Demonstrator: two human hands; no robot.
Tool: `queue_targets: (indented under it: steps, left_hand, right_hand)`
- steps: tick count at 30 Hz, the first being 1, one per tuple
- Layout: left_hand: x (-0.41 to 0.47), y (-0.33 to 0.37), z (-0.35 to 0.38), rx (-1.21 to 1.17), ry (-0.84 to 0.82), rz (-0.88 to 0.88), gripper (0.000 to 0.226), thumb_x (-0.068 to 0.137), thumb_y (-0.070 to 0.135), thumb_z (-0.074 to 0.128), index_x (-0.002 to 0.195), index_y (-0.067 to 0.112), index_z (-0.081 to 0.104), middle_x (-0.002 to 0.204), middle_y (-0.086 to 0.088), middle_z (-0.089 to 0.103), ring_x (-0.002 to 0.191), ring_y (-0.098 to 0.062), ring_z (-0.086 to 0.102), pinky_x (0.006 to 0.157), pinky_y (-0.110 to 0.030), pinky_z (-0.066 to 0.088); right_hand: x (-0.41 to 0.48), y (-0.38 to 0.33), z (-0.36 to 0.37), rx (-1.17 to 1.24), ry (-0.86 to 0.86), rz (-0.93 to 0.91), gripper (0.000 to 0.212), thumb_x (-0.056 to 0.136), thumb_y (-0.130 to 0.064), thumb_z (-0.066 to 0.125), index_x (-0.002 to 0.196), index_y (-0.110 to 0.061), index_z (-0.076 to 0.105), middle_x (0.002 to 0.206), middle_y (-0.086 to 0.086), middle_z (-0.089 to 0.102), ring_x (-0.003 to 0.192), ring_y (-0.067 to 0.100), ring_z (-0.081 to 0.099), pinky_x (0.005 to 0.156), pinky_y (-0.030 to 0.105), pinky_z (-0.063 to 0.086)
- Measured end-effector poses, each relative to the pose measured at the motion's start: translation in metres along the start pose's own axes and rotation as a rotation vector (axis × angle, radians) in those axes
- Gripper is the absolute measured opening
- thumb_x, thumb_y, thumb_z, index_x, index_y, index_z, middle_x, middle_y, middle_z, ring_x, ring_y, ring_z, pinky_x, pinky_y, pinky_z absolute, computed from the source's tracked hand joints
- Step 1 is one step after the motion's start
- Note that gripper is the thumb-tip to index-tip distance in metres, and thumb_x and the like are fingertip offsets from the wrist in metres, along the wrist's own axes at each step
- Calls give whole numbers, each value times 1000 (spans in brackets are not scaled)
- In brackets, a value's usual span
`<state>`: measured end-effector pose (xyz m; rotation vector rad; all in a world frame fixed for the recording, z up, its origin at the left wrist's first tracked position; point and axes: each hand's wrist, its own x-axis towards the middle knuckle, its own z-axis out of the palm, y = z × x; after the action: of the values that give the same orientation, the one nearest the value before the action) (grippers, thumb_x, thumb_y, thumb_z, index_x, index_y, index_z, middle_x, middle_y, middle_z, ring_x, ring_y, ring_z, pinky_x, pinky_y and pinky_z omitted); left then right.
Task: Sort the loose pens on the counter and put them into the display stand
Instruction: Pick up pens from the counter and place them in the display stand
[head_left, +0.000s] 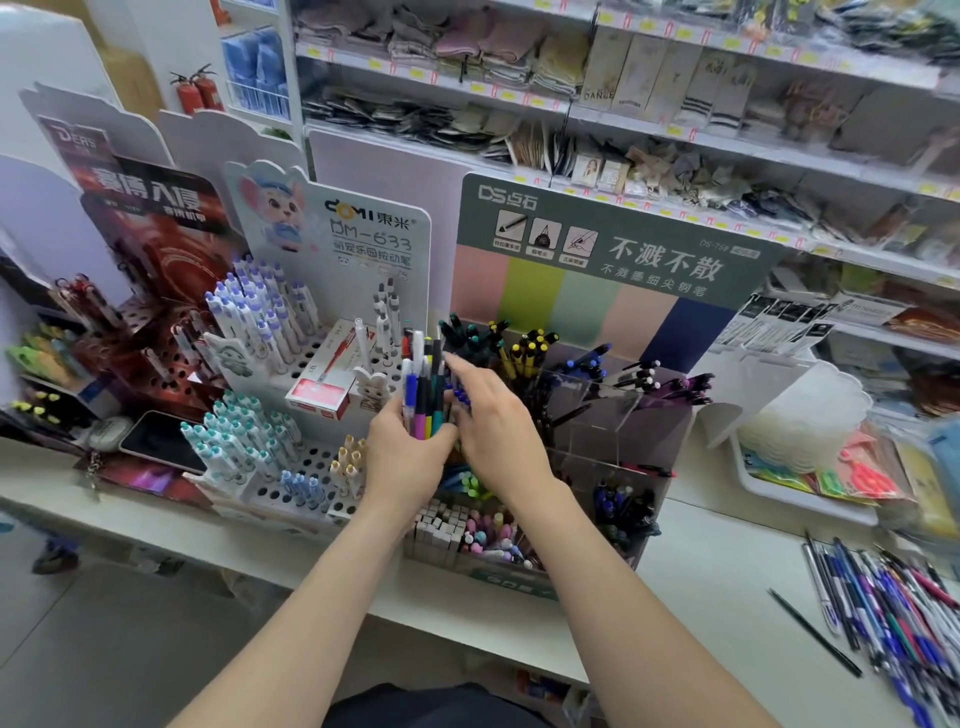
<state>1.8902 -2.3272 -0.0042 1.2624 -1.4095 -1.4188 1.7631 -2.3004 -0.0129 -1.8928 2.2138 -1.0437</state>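
Note:
My left hand (402, 449) grips an upright bundle of several mixed pens (423, 387), held in front of the clear tiered display stand (587, 410). My right hand (496, 415) is beside the bundle on its right, fingers reaching into the pens; its fingertips are partly hidden among them, and I cannot tell whether they pinch one. The stand's compartments hold black, yellow-capped and blue pens. A pile of loose pens (883, 603) lies on the white counter (727, 582) at the far right.
A white holed pen rack (280, 364) with blue and teal pens stands left of the stand. A red pen box (327, 384) lies on it. A phone (161, 441) and a red rack sit farther left. A white tray (800, 483) is at the right; shelves rise behind.

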Motion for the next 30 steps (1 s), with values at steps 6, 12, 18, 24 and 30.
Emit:
queue_targets:
  steps: [6,12,18,24,30]
  left_hand:
    - [0,-6,-6,61,150,6,22,90,16,78,95,29,61,87,-1,68,80,-18,68,72,-36,58]
    - [-1,-9,-6,102,126,2,20,90,20,79,96,29,62,87,-3,69,80,-20,69,69,-36,57]
    - [-2,-7,-10,57,53,9,20,92,17,79,101,27,65,93,-1,72,85,-15,72,60,-16,54]
    - [-1,-3,-16,-56,-124,22,25,91,17,82,111,22,68,94,-2,75,85,-15,74,69,-23,59]
    - [-4,5,-16,-122,-434,35,29,91,9,81,115,16,67,90,-1,77,82,-18,75,70,-29,59]
  right_hand:
    - [15,8,-1,-116,-87,-44,60,104,-13,54,161,-19,34,138,5,51,113,26,59,91,47,56]
    - [19,3,6,-201,23,-137,32,104,-15,62,136,-14,67,122,5,69,98,26,70,79,45,59]
    - [24,7,1,-160,158,1,14,98,-26,75,100,-14,80,87,1,77,77,22,71,68,40,59]
    - [18,-3,-6,-171,61,-16,36,110,-31,50,98,-11,78,98,4,63,93,24,55,83,46,52]
    - [-10,-26,-34,710,45,381,40,104,-36,66,142,-26,61,111,-9,77,107,5,71,96,32,58]
